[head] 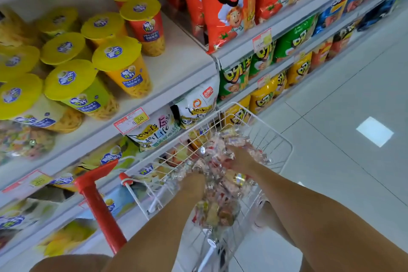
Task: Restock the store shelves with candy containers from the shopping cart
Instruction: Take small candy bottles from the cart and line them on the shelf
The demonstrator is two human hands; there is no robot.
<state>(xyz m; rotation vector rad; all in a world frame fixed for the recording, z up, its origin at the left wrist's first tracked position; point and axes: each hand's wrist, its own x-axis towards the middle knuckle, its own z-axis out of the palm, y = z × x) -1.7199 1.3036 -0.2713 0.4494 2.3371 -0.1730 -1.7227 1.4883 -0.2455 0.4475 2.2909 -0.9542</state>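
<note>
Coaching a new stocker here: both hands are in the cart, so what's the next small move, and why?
Probably grip one of the candy containers and lift it clear: the left hand and right hand are both down among them in the cart, nothing raised yet.

The store is bright and evenly lit by a soft white light from overhead, which leaves only faint shadows under the shelves (176, 68). A square patch of glare sits on the pale floor (374, 131). The wide lens bends the shelf edges, which bow and lean toward the corners. The yellow-lidded cups (117, 53) and a price tag (131, 120) near the middle are fairly sharp, while goods at the left edge and on the lower rows are smeared. The candy (217, 146) in the cart (265, 124), the left hand (195, 175) and the right hand (239, 157) are blurred too, with fingers hard to make out.
</note>
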